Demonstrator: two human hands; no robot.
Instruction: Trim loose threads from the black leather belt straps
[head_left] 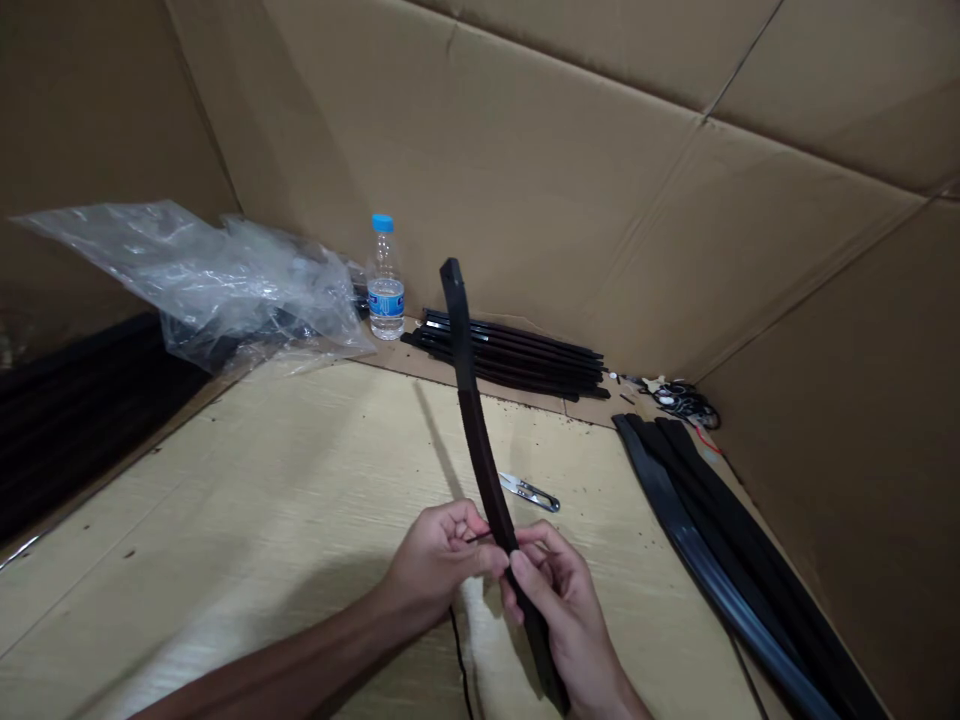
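Observation:
A long, slightly curved black piece [484, 460] stands tilted in front of me, its middle stretch covered in a dark brownish wrap. My right hand [559, 585] grips its lower part, thumb on the front and fingers behind. Beside it, my left hand [442, 550] pinches a thin dark cord [480, 537] that runs up against the piece. More black cord [459, 660] hangs below the left hand toward the bottom edge. Small thread snips [529, 492] lie on the table just behind the right hand.
Pale wooden table [300, 480], with cardboard walls [525, 170] around it. At the back are a water bottle [386, 290], a clear plastic bag [247, 280] and a stack of dark strips [540, 360]. Long black pieces [705, 530] lie right, near tangled cord [686, 402]; dark material [82, 400] lies left.

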